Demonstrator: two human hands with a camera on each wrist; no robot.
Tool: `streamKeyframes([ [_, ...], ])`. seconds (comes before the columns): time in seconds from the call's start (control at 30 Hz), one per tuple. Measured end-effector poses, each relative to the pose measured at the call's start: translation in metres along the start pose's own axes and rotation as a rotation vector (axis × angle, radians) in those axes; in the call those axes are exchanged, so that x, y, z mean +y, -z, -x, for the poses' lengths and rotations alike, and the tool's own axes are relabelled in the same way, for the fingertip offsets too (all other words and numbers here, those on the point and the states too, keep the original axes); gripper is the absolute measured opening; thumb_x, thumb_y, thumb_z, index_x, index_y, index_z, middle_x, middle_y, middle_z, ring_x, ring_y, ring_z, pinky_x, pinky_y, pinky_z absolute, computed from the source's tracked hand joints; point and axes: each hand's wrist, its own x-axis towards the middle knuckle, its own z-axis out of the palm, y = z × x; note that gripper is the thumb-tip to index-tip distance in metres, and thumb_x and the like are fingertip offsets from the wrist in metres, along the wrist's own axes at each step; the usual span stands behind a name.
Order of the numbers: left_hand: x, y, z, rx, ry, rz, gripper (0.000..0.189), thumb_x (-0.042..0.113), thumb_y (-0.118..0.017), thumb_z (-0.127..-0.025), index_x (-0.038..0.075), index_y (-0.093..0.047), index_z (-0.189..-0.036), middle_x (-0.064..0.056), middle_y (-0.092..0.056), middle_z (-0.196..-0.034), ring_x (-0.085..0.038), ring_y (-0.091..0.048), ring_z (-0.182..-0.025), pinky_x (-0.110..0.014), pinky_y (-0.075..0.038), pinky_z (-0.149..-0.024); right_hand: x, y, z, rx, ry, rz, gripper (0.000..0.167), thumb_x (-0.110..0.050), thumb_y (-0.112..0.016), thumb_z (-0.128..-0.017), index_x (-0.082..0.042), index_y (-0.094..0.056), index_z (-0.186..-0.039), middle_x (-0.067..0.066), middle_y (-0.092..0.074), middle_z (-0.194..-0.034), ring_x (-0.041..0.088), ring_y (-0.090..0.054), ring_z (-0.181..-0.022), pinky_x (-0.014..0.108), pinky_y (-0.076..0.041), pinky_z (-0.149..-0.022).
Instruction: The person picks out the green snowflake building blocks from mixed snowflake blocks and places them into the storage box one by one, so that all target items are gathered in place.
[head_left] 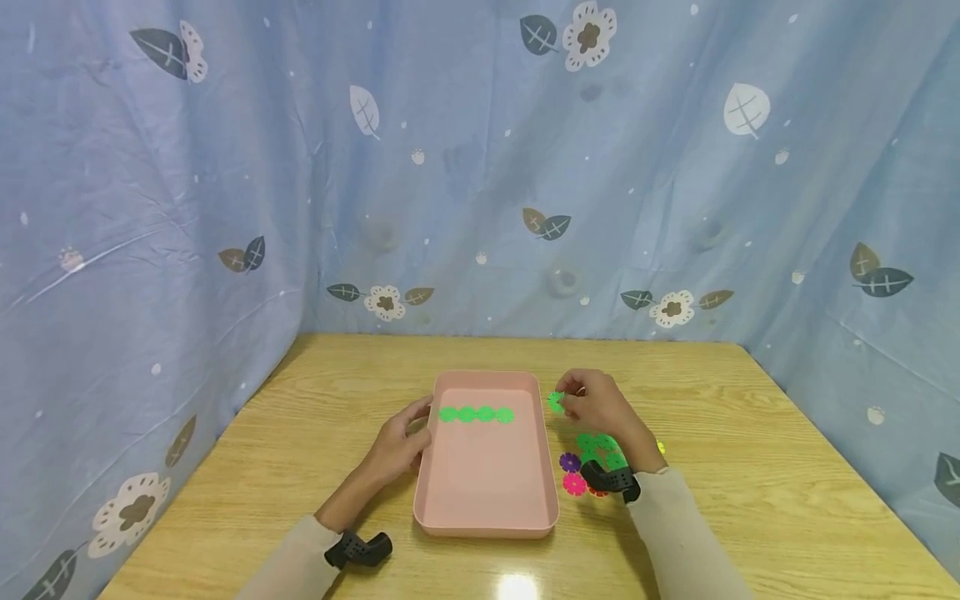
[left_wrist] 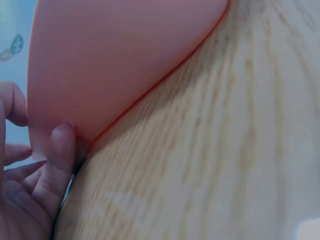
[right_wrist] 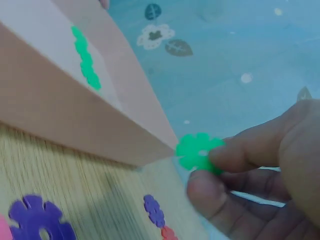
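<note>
My right hand (head_left: pixel 597 406) pinches a green flower-shaped disc (right_wrist: pixel 196 151) between thumb and forefinger, just outside the far right corner of a pink tray (head_left: pixel 487 492). Inside the tray, toward its far end, a row of several green discs (head_left: pixel 486 414) lies side by side. My left hand (head_left: pixel 399 440) holds the tray's left wall, its thumb (left_wrist: pixel 61 147) against the outer side and its other fingers at the edge.
Loose discs lie on the wooden table (head_left: pixel 360 367) right of the tray: several green ones (head_left: pixel 587 442), a purple one (head_left: pixel 569 462), a pink one (head_left: pixel 574 484), a red one (head_left: pixel 597 492) and a yellow one (head_left: pixel 661 447). A blue patterned curtain (head_left: pixel 465 167) hangs behind the table.
</note>
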Motion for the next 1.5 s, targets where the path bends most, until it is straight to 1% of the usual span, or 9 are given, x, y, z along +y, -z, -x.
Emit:
streamKeyframes([
  [0.13,-0.001,0.001,0.000,0.017,0.003,-0.009,0.065,0.008,-0.051,-0.095,0.012,-0.036,-0.158,-0.020,-0.046,-0.151,-0.026,-0.068,-0.077,-0.035,-0.056,-0.054,-0.005,-0.007,-0.005,0.045,0.030,-0.070,0.012,0.001,-0.061,-0.095,0.003,-0.068,-0.105,0.014,-0.064,-0.085,0.024,-0.062,-0.066,0.042,-0.058,-0.062],
  [0.27,-0.003,-0.001,0.000,0.023,-0.012,-0.024,0.065,0.008,-0.053,-0.094,0.011,-0.037,-0.158,-0.021,-0.047,-0.150,-0.024,-0.068,-0.090,-0.034,-0.056,-0.057,-0.009,-0.016,-0.011,0.044,0.043,-0.076,0.012,0.000,-0.062,-0.095,0.000,-0.071,-0.103,0.012,-0.066,-0.083,0.025,-0.061,-0.067,0.037,-0.056,-0.059],
  [0.4,-0.002,-0.002,0.000,0.020,-0.022,-0.030,0.065,0.008,-0.052,-0.094,0.010,-0.037,-0.158,-0.022,-0.047,-0.150,-0.025,-0.068,-0.091,-0.034,-0.057,-0.057,-0.014,-0.024,-0.021,0.005,0.071,0.009,0.012,0.000,-0.063,-0.093,-0.002,-0.073,-0.100,0.008,-0.066,-0.089,0.022,-0.059,-0.069,0.033,-0.052,-0.061],
  [0.5,-0.001,-0.002,0.001,0.027,-0.024,-0.035,0.066,0.007,-0.052,-0.094,0.009,-0.037,-0.157,-0.023,-0.047,-0.149,-0.028,-0.068,-0.093,-0.033,-0.057,-0.058,-0.016,-0.027,-0.028,-0.032,0.104,0.098,0.013,0.001,-0.062,-0.092,-0.002,-0.073,-0.097,0.007,-0.066,-0.090,0.020,-0.056,-0.073,0.034,-0.050,-0.066],
  [0.67,-0.001,-0.002,0.001,0.030,-0.028,-0.045,0.066,0.007,-0.052,-0.093,0.008,-0.037,-0.157,-0.023,-0.047,-0.149,-0.029,-0.067,-0.103,-0.032,-0.057,-0.063,-0.016,-0.033,-0.036,-0.092,0.084,0.225,0.015,0.005,-0.063,-0.090,-0.004,-0.074,-0.095,0.006,-0.068,-0.093,0.021,-0.060,-0.086,0.039,-0.053,-0.076],
  [0.9,0.000,-0.002,0.002,0.018,-0.015,-0.008,0.065,0.006,-0.050,-0.094,0.008,-0.037,-0.157,-0.022,-0.046,-0.151,-0.024,-0.069,-0.084,-0.033,-0.056,-0.055,-0.015,-0.039,-0.042,-0.146,0.028,0.349,0.020,0.003,-0.060,-0.091,-0.006,-0.076,-0.099,0.005,-0.070,-0.101,0.023,-0.064,-0.092,0.042,-0.055,-0.083],
  [1.13,0.000,-0.002,0.002,0.022,-0.016,0.000,0.065,0.006,-0.050,-0.094,0.008,-0.037,-0.157,-0.023,-0.046,-0.151,-0.025,-0.069,-0.081,-0.033,-0.054,-0.051,-0.010,-0.043,-0.043,-0.173,0.071,0.428,0.018,0.004,-0.062,-0.091,-0.008,-0.075,-0.095,0.003,-0.069,-0.092,0.017,-0.060,-0.082,0.038,-0.055,-0.078],
  [1.27,0.000,-0.002,0.002,0.015,-0.015,0.002,0.065,0.006,-0.050,-0.094,0.009,-0.036,-0.158,-0.022,-0.046,-0.151,-0.024,-0.068,-0.078,-0.032,-0.053,-0.050,-0.008,-0.044,-0.042,-0.169,0.102,0.439,0.016,0.003,-0.063,-0.091,-0.006,-0.075,-0.096,0.004,-0.070,-0.093,0.018,-0.062,-0.082,0.040,-0.056,-0.080],
  [1.5,-0.002,-0.001,0.002,-0.003,-0.011,0.026,0.066,0.005,-0.050,-0.094,0.009,-0.034,-0.158,-0.023,-0.044,-0.152,-0.024,-0.068,-0.070,-0.033,-0.054,-0.050,-0.011,-0.043,-0.041,-0.172,0.085,0.425,0.018,0.001,-0.064,-0.091,-0.005,-0.075,-0.104,0.007,-0.072,-0.104,0.026,-0.066,-0.098,0.042,-0.055,-0.088],
])
